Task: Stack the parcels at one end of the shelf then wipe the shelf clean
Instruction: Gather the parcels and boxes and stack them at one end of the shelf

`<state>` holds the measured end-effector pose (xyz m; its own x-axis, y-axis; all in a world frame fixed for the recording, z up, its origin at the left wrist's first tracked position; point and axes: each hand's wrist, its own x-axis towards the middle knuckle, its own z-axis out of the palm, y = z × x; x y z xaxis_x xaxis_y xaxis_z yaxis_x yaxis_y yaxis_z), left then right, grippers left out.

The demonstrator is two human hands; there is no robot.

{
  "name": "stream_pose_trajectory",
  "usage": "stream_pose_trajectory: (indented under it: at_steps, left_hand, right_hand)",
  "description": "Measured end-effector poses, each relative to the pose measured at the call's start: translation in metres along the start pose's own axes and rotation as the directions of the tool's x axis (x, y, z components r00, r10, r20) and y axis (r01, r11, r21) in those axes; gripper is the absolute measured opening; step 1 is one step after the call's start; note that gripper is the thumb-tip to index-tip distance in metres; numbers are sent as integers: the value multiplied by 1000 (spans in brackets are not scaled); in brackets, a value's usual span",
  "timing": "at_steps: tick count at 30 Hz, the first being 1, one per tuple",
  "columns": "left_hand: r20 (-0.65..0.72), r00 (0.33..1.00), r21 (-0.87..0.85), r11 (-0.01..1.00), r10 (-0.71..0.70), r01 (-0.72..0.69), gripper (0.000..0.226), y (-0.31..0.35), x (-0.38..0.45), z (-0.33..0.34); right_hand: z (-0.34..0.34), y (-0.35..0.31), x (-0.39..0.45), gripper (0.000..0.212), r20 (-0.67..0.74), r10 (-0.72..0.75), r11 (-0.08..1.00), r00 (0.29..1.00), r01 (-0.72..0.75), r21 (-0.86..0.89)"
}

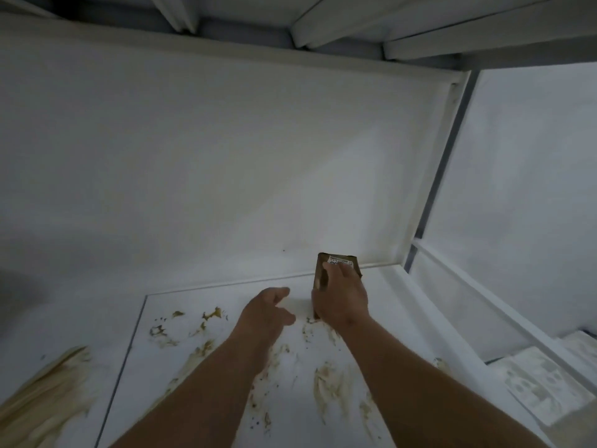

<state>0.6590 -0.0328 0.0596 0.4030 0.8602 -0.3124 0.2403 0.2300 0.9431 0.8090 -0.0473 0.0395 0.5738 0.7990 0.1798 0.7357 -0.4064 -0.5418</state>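
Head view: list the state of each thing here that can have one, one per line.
parcel: upright on the shelf, gripped from above by the right hand.
right hand: curled over the parcel.
left hand: loosely open, holding nothing, above the shelf.
shelf: dirty, brown smears across the near part, not yet wiped.

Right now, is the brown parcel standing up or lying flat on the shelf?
Standing up. The brown parcel rises from the shelf, labelled top uppermost, right hand gripping it.
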Motion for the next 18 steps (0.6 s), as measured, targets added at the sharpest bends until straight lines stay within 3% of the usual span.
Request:
stream_pose_trajectory:
  at_steps: [2, 5, 8, 13, 18]
  left_hand:
    - [11, 1000, 71, 997, 8, -9, 66, 11, 8, 1]
    - [22, 999, 122, 991, 45, -47, 65, 18, 19, 7]
    - [33, 999, 175, 983, 42, -47, 61, 13, 26, 15]
    - [50, 999, 211, 977, 10, -21, 56, 0, 26, 27]
    - [55, 998, 168, 986, 2, -11, 54, -7, 26, 32]
  right_hand:
    - [-6, 3, 15, 59, 55, -26, 992, 998, 33, -121]
    - [-12, 15, 30, 79, 194, -26, 966, 981, 75, -248]
    - [-14, 27, 37, 79, 250, -31, 951, 968, 106, -289]
    - [-14, 35, 32, 98, 154, -69, 932, 986, 119, -342]
    - [-15, 36, 23, 57, 55, -98, 914, 994, 111, -389]
